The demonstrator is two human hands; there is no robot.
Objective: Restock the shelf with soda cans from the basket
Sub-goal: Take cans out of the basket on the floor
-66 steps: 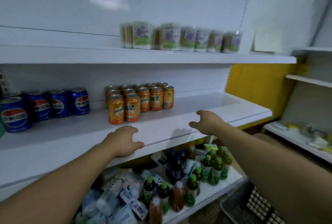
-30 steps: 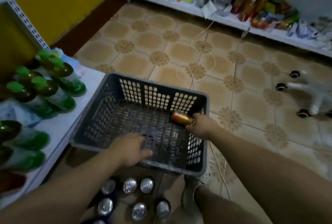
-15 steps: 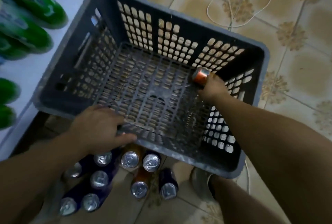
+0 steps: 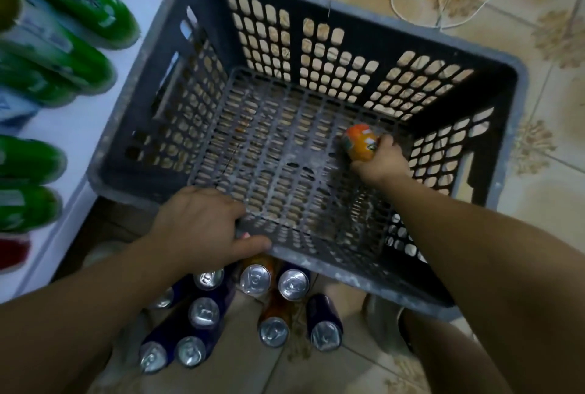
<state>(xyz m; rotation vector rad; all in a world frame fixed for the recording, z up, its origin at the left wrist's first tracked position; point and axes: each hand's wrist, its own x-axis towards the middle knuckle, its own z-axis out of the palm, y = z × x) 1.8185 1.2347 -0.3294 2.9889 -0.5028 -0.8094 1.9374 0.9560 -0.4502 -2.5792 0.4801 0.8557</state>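
Can (image 4: pixel 361 142): our right hand (image 4: pixel 381 162) clasped it within curled fingers.
Basket (image 4: pixel 139 86): our left hand (image 4: pixel 202 226) gripped its rim, fingers over.

green bottles (image 4: pixel 47 55) blurred, cut off left, orange can (image 4: pixel 359 140) label unreadable

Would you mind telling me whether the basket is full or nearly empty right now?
Nearly empty: the basket has a bare mesh floor except for one orange can, which the right hand grips.

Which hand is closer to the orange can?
Right. The right hand holds the orange can; the left hand holds the near rim of the basket, apart from it.
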